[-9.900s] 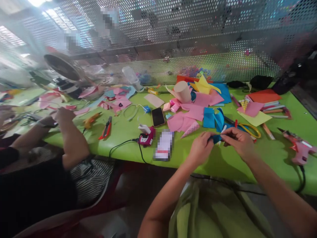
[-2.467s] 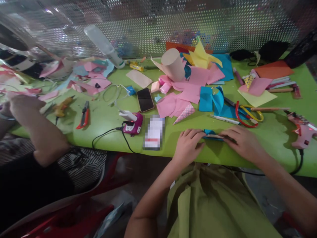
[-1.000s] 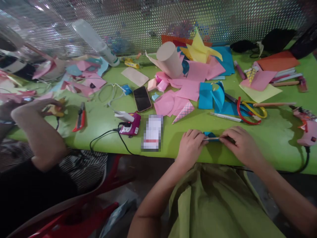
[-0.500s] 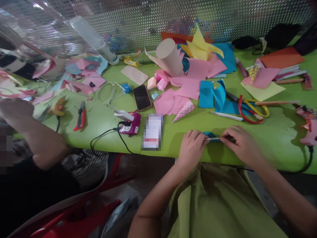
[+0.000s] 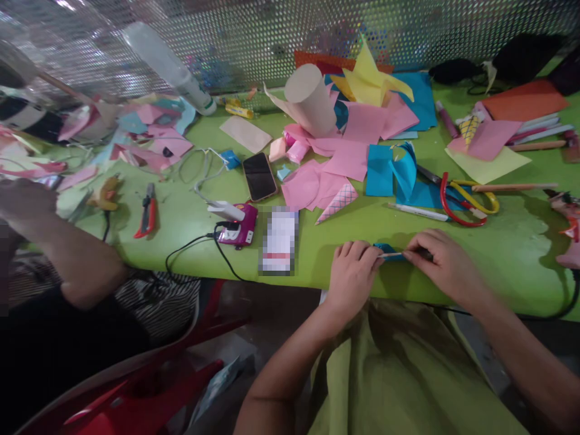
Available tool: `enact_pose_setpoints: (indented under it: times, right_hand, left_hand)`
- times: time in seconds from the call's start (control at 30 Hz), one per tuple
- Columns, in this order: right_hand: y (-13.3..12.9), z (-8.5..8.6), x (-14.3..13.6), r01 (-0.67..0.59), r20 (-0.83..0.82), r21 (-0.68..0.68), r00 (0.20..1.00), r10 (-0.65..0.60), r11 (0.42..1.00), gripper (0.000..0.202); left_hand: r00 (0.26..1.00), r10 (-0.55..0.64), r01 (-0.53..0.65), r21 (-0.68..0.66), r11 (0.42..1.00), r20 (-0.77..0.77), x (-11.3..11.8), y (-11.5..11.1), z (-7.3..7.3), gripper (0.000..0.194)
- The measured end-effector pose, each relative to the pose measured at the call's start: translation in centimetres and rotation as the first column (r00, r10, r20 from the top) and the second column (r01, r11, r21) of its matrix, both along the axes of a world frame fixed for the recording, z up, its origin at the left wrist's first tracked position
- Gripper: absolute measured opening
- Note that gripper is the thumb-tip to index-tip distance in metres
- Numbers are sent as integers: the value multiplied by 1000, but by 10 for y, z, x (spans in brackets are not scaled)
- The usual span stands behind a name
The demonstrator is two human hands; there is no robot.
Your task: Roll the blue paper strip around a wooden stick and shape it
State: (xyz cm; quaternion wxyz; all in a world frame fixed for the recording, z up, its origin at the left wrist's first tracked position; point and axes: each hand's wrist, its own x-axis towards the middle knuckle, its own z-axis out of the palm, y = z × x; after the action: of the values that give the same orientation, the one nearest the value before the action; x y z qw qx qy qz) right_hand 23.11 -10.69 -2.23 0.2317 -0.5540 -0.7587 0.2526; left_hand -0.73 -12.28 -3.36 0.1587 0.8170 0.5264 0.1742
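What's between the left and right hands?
In the head view, a blue piece and a thin pale stick lie between the left hand and the right hand.

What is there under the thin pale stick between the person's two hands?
Blue paper shows beneath the thin pale stick. The left hand and right hand cover the stick's ends, so what lies under them is hidden.

The desk [image 5: 312, 248] is bright green. Red-handled pliers [image 5: 151, 212], a purple plug block [image 5: 247, 226] and a black-screened phone [image 5: 260, 176] lie on it. Pink paper [image 5: 348, 160] covers the middle. A white pen [image 5: 421, 212] lies near the red-and-yellow-handled scissors [image 5: 443, 192].
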Motion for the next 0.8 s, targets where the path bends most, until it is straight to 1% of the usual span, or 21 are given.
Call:
enact_pose_setpoints:
  times: [0.2, 0.43, 0.6, 0.8]
  right_hand:
    - [-5, -4, -1, -38, -15, 48, 999, 39, 998, 24]
    - [-10, -10, -2, -164, 33, 79, 986, 162, 983, 22]
    - [-15, -15, -5, -172, 96, 122, 982, 161, 977, 22]
    - [-19, -18, -7, -156, 105, 199, 985, 137, 967, 22]
  left_hand:
    - [999, -45, 44, -30, 999, -19, -3, 0, 3, 12]
    - [999, -35, 34, -46, 998, -9, -3, 0, 2, 14]
    - [1000, -28, 29, -47, 998, 9, -4, 1, 3, 15]
    - [999, -37, 36, -32, 999, -11, -5, 1, 2, 8]
